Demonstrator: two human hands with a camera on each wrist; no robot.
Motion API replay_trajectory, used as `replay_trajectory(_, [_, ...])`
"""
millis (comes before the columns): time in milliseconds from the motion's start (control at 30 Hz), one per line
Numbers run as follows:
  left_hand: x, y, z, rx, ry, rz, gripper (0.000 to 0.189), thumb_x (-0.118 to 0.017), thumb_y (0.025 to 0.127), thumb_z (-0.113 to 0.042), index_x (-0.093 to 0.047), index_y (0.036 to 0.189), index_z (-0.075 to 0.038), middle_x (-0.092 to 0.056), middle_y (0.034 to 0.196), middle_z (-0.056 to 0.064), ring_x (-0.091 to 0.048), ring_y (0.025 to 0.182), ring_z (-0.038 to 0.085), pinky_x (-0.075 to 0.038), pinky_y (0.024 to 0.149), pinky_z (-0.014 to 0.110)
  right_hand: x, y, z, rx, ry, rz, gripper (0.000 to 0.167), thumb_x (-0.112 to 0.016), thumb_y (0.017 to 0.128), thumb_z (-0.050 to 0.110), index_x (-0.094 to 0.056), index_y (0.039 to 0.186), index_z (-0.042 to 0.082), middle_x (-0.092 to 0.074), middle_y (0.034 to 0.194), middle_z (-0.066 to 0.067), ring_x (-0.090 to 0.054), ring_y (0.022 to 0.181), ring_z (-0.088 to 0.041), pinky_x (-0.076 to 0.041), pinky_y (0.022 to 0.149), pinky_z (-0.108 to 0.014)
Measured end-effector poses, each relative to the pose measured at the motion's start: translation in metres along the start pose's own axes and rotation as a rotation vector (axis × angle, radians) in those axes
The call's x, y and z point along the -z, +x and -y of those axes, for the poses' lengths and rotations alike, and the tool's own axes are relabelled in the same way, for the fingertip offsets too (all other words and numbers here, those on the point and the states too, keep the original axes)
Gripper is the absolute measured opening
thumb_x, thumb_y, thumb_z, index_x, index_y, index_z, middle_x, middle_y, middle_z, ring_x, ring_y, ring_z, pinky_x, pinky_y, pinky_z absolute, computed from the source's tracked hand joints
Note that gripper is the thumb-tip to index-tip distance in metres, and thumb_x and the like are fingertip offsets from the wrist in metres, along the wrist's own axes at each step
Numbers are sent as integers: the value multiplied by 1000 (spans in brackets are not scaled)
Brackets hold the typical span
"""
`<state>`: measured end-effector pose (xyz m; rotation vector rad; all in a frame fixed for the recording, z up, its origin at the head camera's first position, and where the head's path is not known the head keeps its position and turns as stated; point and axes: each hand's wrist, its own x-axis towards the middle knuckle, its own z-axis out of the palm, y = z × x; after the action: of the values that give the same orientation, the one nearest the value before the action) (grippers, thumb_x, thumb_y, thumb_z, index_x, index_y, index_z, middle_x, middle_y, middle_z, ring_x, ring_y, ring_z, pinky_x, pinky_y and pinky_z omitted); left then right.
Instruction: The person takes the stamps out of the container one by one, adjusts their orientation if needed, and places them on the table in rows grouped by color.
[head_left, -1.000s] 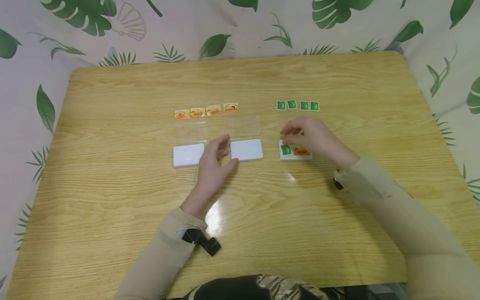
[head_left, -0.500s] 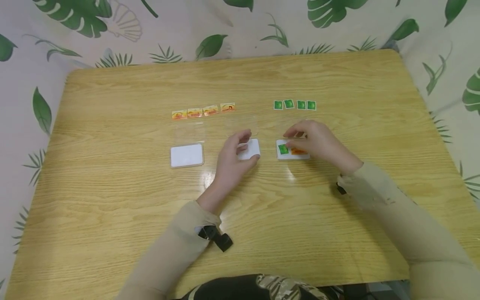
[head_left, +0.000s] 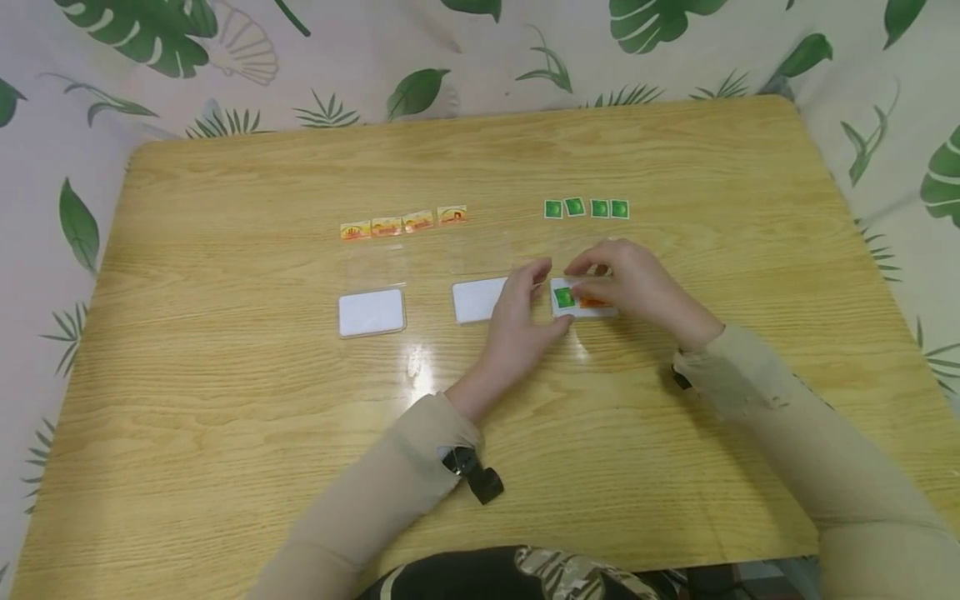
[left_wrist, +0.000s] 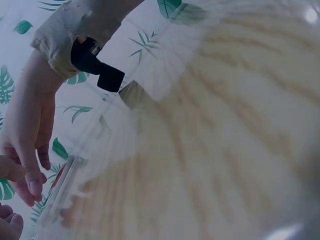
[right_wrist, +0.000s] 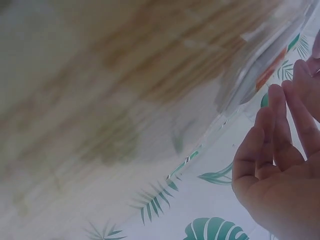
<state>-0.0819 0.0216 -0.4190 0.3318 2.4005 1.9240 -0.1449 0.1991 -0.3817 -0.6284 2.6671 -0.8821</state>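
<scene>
right hand (head_left: 633,282) arches over the right-hand white card (head_left: 567,314), a flat rounded rectangle. fingers softly bent, thumb tip at the card face, gap to the index; can't tell if it touches. left hand (head_left: 521,321) comes in from the other side, thumb spread from the fingers, thumb near the card's front edge; contact unclear. card carries a square green sticker (head_left: 564,297) with pale border, plus an orange sticker (head_left: 595,303) partly under the right hand. middle blank card (head_left: 474,301) sits partly behind the left hand. all on a glossy wood-grain tabletop (head_left: 225,417).
</scene>
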Motion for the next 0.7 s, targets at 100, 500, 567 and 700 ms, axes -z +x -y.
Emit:
replay_trajectory(100, [-5,1,-1,12,6,7,67,-70,81,2,-37,140,2,-41,139,15,-39,129,19,-35,106,18,-1,1,0,17,-8,1,19,-74,82,5,-72,101,1,-69,100,-12,-59,89,-27,-50,77,-42])
replay_trajectory(500, [-11,4,7,62,75,32,66,-68,84,2,-36,142,2,-40,140,16,-43,127,22,-35,104,14,-5,4,1,58,-54,30,18,-77,78,5,-74,97,3,-70,98,-11,-57,95,-28,-48,81,-43])
replay_trajectory(567, [-11,4,8,58,97,38,66,-68,83,3,-36,142,2,-41,139,16,-44,126,22,-35,103,13,-5,4,1,67,-54,34,19,-78,77,6,-74,96,4,-70,98,-10,-57,95,-27,-48,81,-43])
replay_trajectory(700, [-12,4,11,53,158,38,65,-67,84,3,-36,142,1,-42,139,15,-46,123,21,-36,102,12,-6,4,0,100,-63,31,22,-81,75,8,-74,95,3,-70,96,-9,-58,94,-27,-47,83,-43])
